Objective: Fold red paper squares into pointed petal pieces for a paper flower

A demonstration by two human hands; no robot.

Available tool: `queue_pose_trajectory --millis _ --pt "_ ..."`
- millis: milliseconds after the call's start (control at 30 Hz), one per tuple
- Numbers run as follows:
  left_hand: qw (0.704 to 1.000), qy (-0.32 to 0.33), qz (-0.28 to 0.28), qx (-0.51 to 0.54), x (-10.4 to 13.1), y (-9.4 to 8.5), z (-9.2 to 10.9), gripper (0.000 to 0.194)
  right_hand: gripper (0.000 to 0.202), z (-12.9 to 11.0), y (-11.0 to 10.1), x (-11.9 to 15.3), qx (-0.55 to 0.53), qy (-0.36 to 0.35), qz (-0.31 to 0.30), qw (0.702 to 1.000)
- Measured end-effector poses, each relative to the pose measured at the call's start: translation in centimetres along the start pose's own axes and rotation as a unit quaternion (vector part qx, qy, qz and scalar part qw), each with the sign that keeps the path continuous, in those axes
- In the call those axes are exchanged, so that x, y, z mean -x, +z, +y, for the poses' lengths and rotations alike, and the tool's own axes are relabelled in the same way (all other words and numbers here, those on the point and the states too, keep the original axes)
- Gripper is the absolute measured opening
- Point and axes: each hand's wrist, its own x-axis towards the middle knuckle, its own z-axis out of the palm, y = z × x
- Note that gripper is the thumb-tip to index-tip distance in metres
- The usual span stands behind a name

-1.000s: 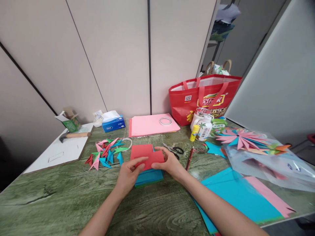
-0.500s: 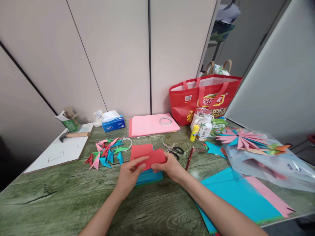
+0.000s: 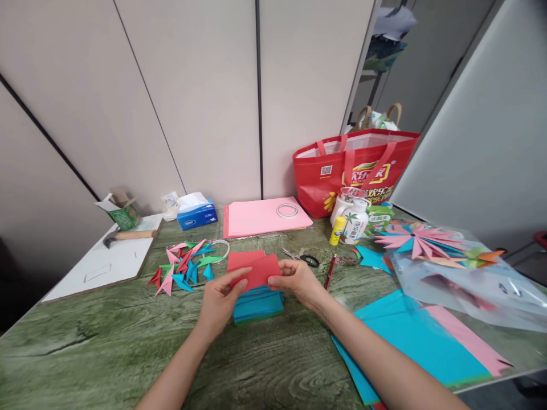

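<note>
1. The left hand point(image 3: 221, 290) has its grip pinched nearly shut on the near left part of a red paper point(image 3: 261, 272), thumb against finger.
2. The right hand point(image 3: 299, 279) pinches the right edge of that paper the same way. I cannot tell if it is one sheet or a few.
3. The red paper is between the two hands, tilted a little, in front of more red paper point(image 3: 245, 258) and over a blue paper pile point(image 3: 258, 306) on the tabletop point(image 3: 106, 353). I cannot tell if it touches them.
4. The paper looks thin, so a hard squeeze or an uneven pull could bend it or make a crooked crease.
5. If one pinch gets loose, the paper could slip and sit askew.
6. If a hand dips low, it might bump the blue pile and slide the sheets apart.
7. The scissors point(image 3: 302, 257) lie just behind the right hand, with the pencil point(image 3: 330, 273) near them. A careless push back could knock them or poke a finger.
8. The little folded paper shapes point(image 3: 168, 279) lie loose past the left hand. A wide swing of that arm could scatter or squash them.
</note>
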Motion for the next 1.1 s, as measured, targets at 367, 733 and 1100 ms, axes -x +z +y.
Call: queue_pose_trajectory --millis 367,733,1100 --pt "0.995 -0.032 0.008 0.095 -0.1 0.4 -0.9 0.028 0.028 0.0 0.3 -0.1 -0.011 -0.007 0.038 0.999" --pt "1.000 -0.004 -0.001 0.021 0.1 0.4 -0.5 0.027 0.032 0.3 0.5 0.1 0.040 -0.040 0.004 0.998" --pt "0.999 0.013 -0.035 -0.029 0.3 0.8 -0.8 0.027 0.031 1.7 0.4 0.1 0.230 -0.128 0.029 0.964"
